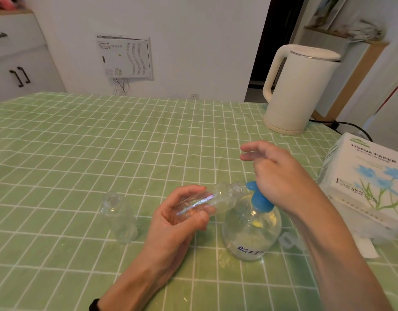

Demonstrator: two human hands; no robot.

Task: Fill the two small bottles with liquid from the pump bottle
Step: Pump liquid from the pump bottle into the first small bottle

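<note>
Pump bottle (251, 232): upright, clear liquid inside, blue pump head (260, 202). Right hand (281, 178) rests on the pump head, fingers loose and apart. Left hand (182, 217) grips the first small bottle (223, 198), tipped almost flat, its open mouth at the nozzle. Second small bottle (119, 217) stands uncapped, left of the pump bottle. Whether either small bottle holds liquid cannot be told.

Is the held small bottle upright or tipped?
Tipped: the small bottle lies nearly sideways in the left hand, its open mouth at the blue nozzle.
</note>
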